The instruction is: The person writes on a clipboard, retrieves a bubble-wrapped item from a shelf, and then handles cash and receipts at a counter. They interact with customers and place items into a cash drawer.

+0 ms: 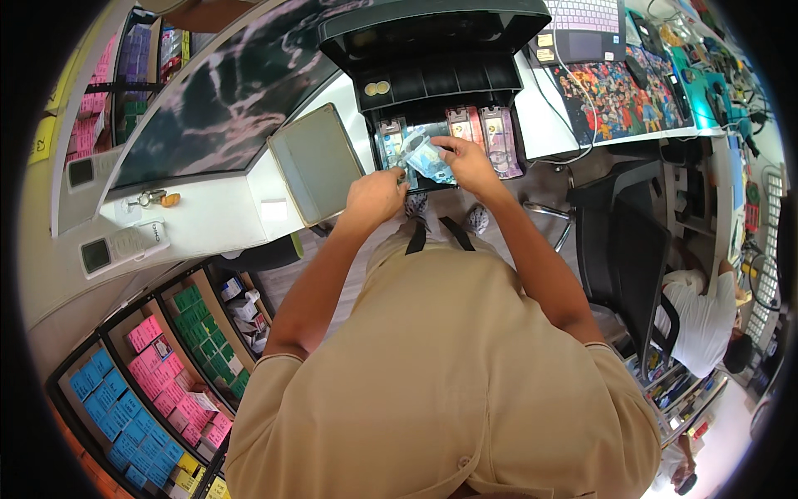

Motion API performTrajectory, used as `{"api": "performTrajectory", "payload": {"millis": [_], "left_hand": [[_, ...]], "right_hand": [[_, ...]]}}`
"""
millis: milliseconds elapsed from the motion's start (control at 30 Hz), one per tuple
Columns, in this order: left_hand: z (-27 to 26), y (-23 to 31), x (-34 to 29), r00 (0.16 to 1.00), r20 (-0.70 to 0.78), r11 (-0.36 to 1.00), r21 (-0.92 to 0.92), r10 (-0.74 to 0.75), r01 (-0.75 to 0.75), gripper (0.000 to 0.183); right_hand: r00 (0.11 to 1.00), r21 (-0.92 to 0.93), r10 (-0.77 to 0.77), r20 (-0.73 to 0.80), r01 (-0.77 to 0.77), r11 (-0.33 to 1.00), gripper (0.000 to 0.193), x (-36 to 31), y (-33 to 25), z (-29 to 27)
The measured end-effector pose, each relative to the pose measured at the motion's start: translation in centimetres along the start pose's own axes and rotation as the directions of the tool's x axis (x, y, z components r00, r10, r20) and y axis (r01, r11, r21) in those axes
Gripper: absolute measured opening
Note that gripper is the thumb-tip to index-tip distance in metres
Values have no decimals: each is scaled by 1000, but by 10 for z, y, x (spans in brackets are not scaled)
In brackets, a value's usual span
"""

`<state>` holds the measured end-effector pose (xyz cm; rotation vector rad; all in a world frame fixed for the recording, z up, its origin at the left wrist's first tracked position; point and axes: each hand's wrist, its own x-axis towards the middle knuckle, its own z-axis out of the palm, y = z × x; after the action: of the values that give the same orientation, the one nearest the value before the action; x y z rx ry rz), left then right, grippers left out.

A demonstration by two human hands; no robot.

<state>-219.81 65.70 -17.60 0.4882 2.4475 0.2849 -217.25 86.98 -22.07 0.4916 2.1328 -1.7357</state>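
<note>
A black cash drawer [407, 108] stands pulled out in front of me, with banknotes lying in its compartments. Between my hands is a loose bunch of blue banknotes [428, 160], tilted over the drawer's front left part. The thumb and fingers of my right hand [470, 166] pinch the upper right side of these notes. My left hand [376, 196] is closed at their lower left, by the drawer's front edge; its fingertips seem to grip the notes' corner. Reddish notes [464, 125] and purplish notes [499, 141] lie in the compartments to the right. Two coins [376, 88] rest in the coin row behind.
Left of the drawer, a tablet-like grey panel [317, 162] leans on the white counter [208, 220]. Keys [158, 198] lie farther left. A laptop [582, 37] sits at back right. A black office chair [619, 249] stands to my right, near another person [698, 320]. Shelves of coloured boxes [158, 374] are at lower left.
</note>
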Motion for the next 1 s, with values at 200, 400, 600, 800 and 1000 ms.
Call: {"api": "performTrajectory", "payload": {"millis": [200, 400, 600, 800, 1000], "left_hand": [[14, -8, 11, 993, -9, 986, 122, 118, -116, 32], [4, 4, 19, 978, 199, 971, 216, 59, -102, 36], [-30, -7, 3, 993, -74, 988, -119, 93, -101, 35], [-71, -15, 8, 976, -167, 939, -290, 142, -186, 31], [-53, -25, 4, 962, -144, 929, -259, 233, -264, 28]], "right_hand": [[974, 157, -185, -134, 205, 966, 34, 26, 34, 23], [934, -103, -220, -281, 198, 975, 31, 30, 29, 30], [872, -295, -329, -362, 228, 928, 37, 18, 24, 39], [903, -317, -380, -200, 307, 897, 45, 19, 15, 77], [827, -539, -551, -116, 414, 734, 29, 15, 12, 75]]}}
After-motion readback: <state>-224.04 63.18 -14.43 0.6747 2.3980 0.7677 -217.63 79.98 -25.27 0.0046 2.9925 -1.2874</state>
